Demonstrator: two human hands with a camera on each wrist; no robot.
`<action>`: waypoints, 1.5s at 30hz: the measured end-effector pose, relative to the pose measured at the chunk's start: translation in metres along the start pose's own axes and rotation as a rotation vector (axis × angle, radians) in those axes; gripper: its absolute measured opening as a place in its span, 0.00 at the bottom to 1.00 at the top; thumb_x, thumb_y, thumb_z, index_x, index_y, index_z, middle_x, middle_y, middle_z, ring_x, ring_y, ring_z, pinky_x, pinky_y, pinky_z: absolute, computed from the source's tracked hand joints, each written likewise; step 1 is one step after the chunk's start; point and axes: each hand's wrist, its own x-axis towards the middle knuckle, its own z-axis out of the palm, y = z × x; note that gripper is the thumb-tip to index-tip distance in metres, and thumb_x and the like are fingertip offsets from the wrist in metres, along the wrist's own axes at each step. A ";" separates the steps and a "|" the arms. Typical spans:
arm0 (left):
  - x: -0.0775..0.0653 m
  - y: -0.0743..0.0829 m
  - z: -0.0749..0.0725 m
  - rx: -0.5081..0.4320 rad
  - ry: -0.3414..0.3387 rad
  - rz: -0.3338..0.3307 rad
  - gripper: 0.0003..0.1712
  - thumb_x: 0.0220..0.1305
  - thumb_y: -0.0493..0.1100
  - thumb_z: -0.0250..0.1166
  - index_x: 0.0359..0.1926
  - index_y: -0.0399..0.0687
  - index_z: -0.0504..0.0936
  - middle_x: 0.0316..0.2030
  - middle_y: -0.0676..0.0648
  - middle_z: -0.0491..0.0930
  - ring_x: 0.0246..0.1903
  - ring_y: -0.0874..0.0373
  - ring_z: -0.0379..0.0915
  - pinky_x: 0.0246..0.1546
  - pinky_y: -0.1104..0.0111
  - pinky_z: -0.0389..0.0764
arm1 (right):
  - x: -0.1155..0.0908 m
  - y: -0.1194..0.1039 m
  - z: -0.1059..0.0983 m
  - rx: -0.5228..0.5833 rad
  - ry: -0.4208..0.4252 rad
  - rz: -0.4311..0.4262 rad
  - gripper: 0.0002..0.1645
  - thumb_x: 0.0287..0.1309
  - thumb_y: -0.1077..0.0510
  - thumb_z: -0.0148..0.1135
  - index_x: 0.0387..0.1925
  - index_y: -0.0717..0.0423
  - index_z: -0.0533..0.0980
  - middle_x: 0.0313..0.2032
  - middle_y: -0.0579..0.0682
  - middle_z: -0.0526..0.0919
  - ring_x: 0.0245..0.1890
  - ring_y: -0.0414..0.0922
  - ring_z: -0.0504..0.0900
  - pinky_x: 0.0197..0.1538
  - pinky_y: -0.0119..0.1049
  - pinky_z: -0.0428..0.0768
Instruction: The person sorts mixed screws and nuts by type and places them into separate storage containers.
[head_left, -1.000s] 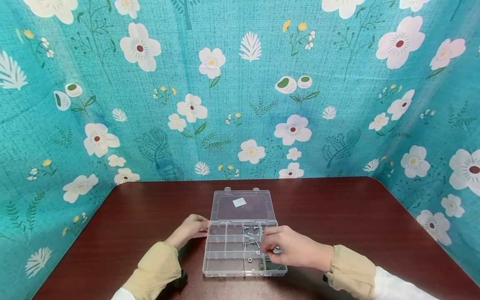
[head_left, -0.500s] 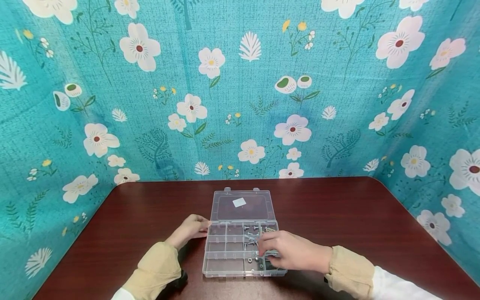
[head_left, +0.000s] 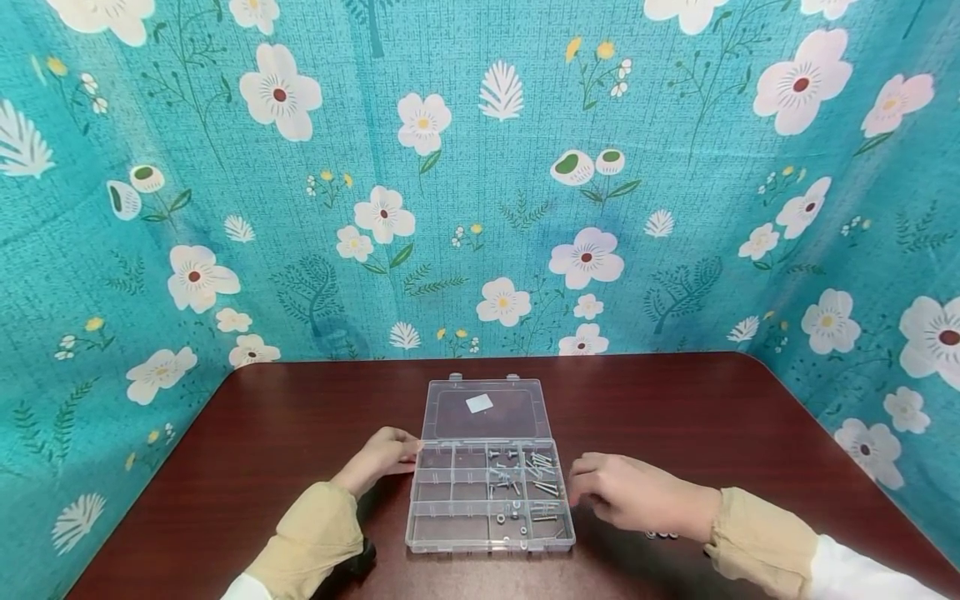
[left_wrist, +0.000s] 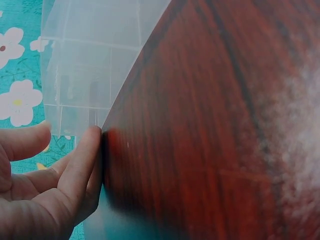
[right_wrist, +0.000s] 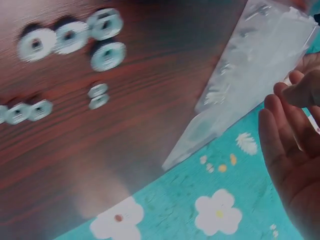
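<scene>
A clear plastic compartment box (head_left: pixel 450 527) lies on the table, its lid (head_left: pixel 517 421) folded back. My left hand (head_left: pixel 381 458) rests at the box's left side near the hinge; in the left wrist view its thumb and fingertips (left_wrist: pixel 93 134) touch the edge, fingers fairly straight. Beyond the box's right side is my right hand (head_left: pixel 626 492), low over the table, fingers loosely bent. Nothing shows between its thumb and fingers in the right wrist view. Bolts (head_left: pixel 546 487) fill the right-hand compartments; nuts (head_left: pixel 501 519) lie in a front one. The left compartments hold nothing visible.
Several larger nuts (right_wrist: pixel 105 55) and smaller nuts (right_wrist: pixel 98 96) lie on the dark wood table (right_wrist: pixel 135 130) to the right of the box, partly behind the right hand in the head view. A white label (head_left: pixel 479 403) shows on the lid. A flowered cloth (head_left: pixel 465 208) hangs behind.
My right hand was over the box's right compartments and has moved right, off the box, uncovering the bolts. A dark nut came into view in the front compartment. My left hand stays put.
</scene>
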 end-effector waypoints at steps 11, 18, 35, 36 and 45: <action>0.001 0.000 0.000 -0.009 0.007 -0.005 0.13 0.62 0.31 0.54 0.42 0.19 0.72 0.29 0.43 0.73 0.28 0.58 0.70 0.34 0.66 0.82 | -0.032 0.017 -0.008 0.108 -0.104 0.300 0.23 0.40 0.79 0.53 0.29 0.51 0.80 0.30 0.36 0.76 0.31 0.33 0.74 0.33 0.29 0.79; 0.000 0.000 0.000 0.010 0.003 0.004 0.14 0.62 0.31 0.54 0.42 0.18 0.72 0.30 0.41 0.73 0.29 0.57 0.70 0.35 0.64 0.82 | -0.050 0.027 0.001 0.142 -0.142 0.451 0.12 0.45 0.71 0.61 0.29 0.51 0.80 0.29 0.38 0.76 0.30 0.32 0.74 0.30 0.30 0.79; -0.001 0.000 0.000 0.010 0.009 -0.001 0.14 0.62 0.31 0.54 0.42 0.18 0.73 0.31 0.41 0.74 0.29 0.57 0.70 0.36 0.64 0.82 | -0.069 0.035 0.023 0.175 -0.026 0.484 0.13 0.37 0.72 0.63 0.24 0.53 0.77 0.26 0.41 0.74 0.24 0.32 0.70 0.22 0.26 0.73; -0.001 0.000 0.000 0.009 0.008 -0.002 0.14 0.62 0.31 0.54 0.42 0.18 0.73 0.31 0.41 0.74 0.29 0.57 0.70 0.36 0.64 0.82 | -0.069 0.035 0.023 0.175 -0.025 0.482 0.13 0.37 0.73 0.62 0.24 0.53 0.77 0.25 0.41 0.74 0.24 0.31 0.70 0.21 0.25 0.72; -0.002 0.001 0.001 0.009 0.004 0.008 0.14 0.62 0.31 0.54 0.42 0.18 0.73 0.32 0.39 0.75 0.31 0.57 0.71 0.37 0.63 0.82 | -0.067 0.038 0.022 0.193 -0.060 0.503 0.13 0.33 0.72 0.63 0.20 0.51 0.76 0.23 0.39 0.74 0.21 0.30 0.68 0.20 0.25 0.70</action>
